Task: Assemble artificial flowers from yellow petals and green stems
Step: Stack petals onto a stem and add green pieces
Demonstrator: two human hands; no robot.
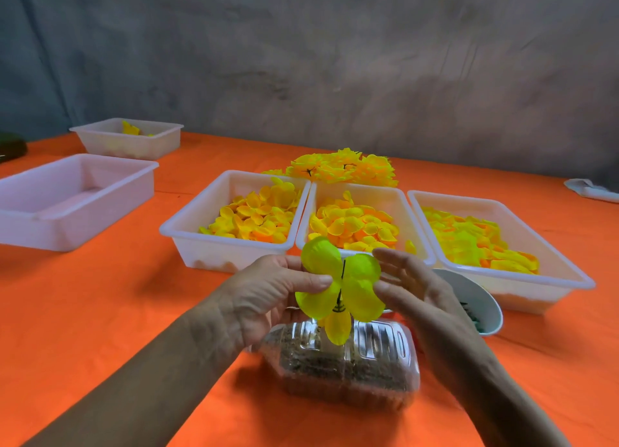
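From the head camera, both forearms reached in from the lower edge and met above the middle of the orange desk (100, 312). The left hand (268, 296) came in from the lower left, wrist bent slightly, thumb laid across the front of a half-built flower (341, 285) and pinching its left petals against the fingers behind. The right hand (415, 292) came in from the lower right with its palm turned toward the flower; its fingers were straight and relaxed, just beside the right petals, and whether they touched could not be told. It gripped nothing.

The flower was held upright between the hands, over a clear plastic container (345, 363) of brownish material that lay on the desk. Its thin dark stem (342, 272) ran roughly vertical, tip pointing up, with yellow-green petals spread left, right and down around it, faces toward the camera.

Beyond the hands stood three white trays in a row: the left tray (187, 235), the middle tray (398, 195) and the right tray (569, 279), each holding loose yellow petals. Behind them lay a heap of finished flowers (345, 168). A white bowl (482, 299) sat just behind the right hand. At the far left were a pinkish tray (67, 212) and, further back, a small tray (134, 141).
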